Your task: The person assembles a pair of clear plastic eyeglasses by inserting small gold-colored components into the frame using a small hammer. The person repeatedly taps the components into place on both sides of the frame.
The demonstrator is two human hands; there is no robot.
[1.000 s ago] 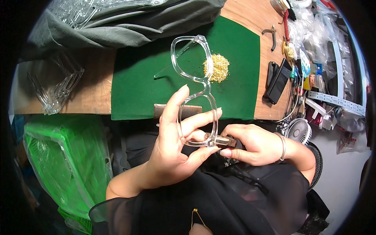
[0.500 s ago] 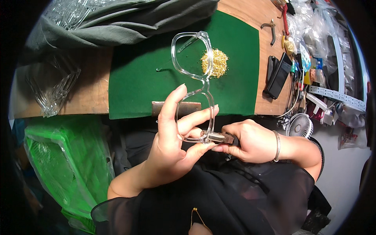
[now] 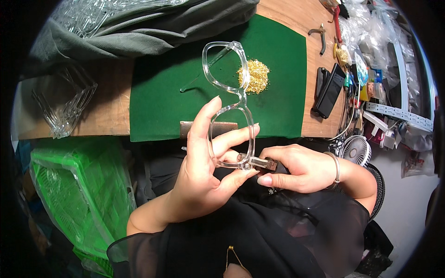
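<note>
Clear plastic glasses frames (image 3: 242, 98) stand on end in my left hand (image 3: 197, 169), which pinches their lower corner between thumb and fingers. One finger reaches up beside the lower rim, and others show through it. My right hand (image 3: 296, 169) is closed round a dark pliers-like tool (image 3: 265, 163) with a metal jaw. The jaw's tip meets the frames' lower corner by my left thumb; whether it grips there I cannot tell. Behind the upper rim, a heap of tiny gold-coloured metal pieces (image 3: 257, 78) lies on the green mat (image 3: 162, 106).
Several clear frames (image 3: 65, 106) lie at the left, with grey cloth (image 3: 139, 30) and more clear frames behind. Cutting pliers (image 3: 321, 37), a black phone (image 3: 330, 95) and cables are at the right. A green crate (image 3: 79, 194) stands below left, a small white fan (image 3: 356, 150) at the right.
The glasses frames have tilted slightly, and a thin temple now shows farther out to the left. My right thumb has moved back from the frames' corner, and the tool has turned a little.
</note>
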